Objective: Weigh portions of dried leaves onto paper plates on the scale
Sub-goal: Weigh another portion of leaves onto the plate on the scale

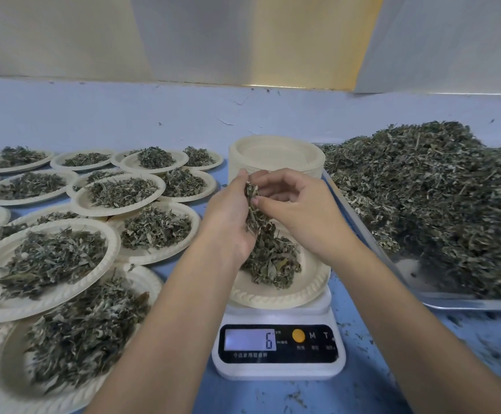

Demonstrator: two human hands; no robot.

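Observation:
A white digital scale [279, 351] stands at the centre front, its display reading 6. On it rests a paper plate [276, 295] with a small heap of dried leaves [273, 261]. Above the plate my left hand [228, 216] cups a bunch of dried leaves [253, 210]. My right hand [300, 204] faces it, thumb and fingers pinching at the same bunch. Leaves hang from between the hands down onto the heap.
A metal tray [416, 282] with a big pile of dried leaves [428, 198] fills the right. A stack of empty paper plates [276, 156] stands behind the scale. Several filled plates [48, 261] overlap across the left of the blue table [362, 383].

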